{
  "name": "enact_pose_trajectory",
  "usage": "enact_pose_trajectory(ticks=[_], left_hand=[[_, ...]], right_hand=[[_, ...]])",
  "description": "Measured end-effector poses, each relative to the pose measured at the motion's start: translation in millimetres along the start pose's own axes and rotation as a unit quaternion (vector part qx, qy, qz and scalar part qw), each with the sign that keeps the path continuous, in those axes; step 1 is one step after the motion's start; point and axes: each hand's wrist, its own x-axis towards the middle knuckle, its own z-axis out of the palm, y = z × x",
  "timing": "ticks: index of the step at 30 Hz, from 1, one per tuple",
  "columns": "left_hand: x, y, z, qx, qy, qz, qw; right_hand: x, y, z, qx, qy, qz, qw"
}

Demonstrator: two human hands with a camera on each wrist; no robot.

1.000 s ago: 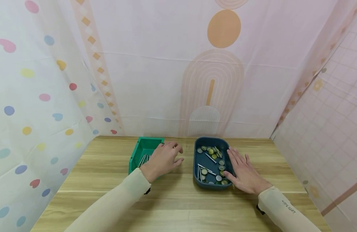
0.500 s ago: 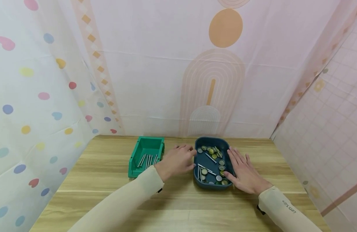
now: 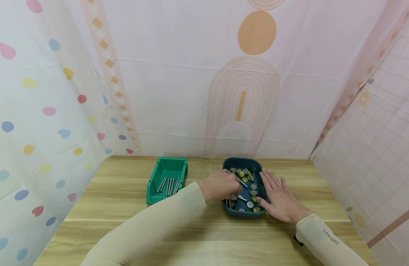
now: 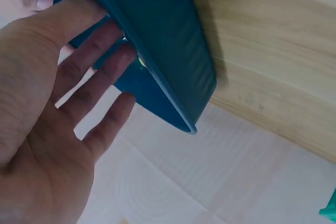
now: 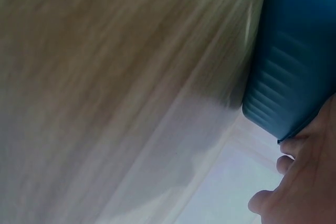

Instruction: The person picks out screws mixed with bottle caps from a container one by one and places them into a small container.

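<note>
Left hand (image 3: 221, 185) now moved into tray (image 3: 241, 213), fingers apart, right hand (image 3: 281, 199) straight-fingered at its rim; I could snag caps (image 3: 253, 187) lying close to screws (image 3: 242, 198).

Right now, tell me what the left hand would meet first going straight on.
Probably the metal fastener showing just past the left hand, inside the dark blue tray, though the hand's height above it is unclear.

We made out one line of small dark lettering (image 3: 330, 237), printed on the pale right sleeve (image 3: 319, 242) in the head view; part of it looked to us like "Lets"; the remaining letters were too small to read surely.
</note>
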Motion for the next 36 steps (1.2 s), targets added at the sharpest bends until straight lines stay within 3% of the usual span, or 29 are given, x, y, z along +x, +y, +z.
enact_pose_trajectory(ticks=[5, 11, 16, 21, 29, 36], left_hand=[[13.4, 6.0, -1.8, 0.009, -0.032, 0.041, 0.9986], [22.7, 16.2, -3.8, 0.051, -0.101, 0.035, 0.9930], [27.9, 21.1, -1.1, 0.057, -0.125, 0.018, 0.9904], [30.6, 22.6, 3.9, 0.040, -0.117, 0.004, 0.9923], [29.4, 23.4, 17.7, 0.104, -0.065, -0.035, 0.9918], [24.9, 24.2, 22.4, 0.118, -0.031, -0.043, 0.9916]], right_hand=[[-0.6, -0.2, -0.1, 0.000, 0.001, -0.001, 1.000], [-1.8, -0.4, 0.7, 0.000, -0.002, -0.004, 1.000], [-1.6, 0.1, 0.5, 0.000, -0.001, -0.007, 1.000], [-1.0, 1.3, 0.7, -0.003, -0.003, -0.008, 1.000], [-0.9, -0.5, -0.3, -0.006, -0.002, -0.010, 1.000], [-1.2, -0.4, -0.5, -0.003, -0.002, -0.010, 1.000]])
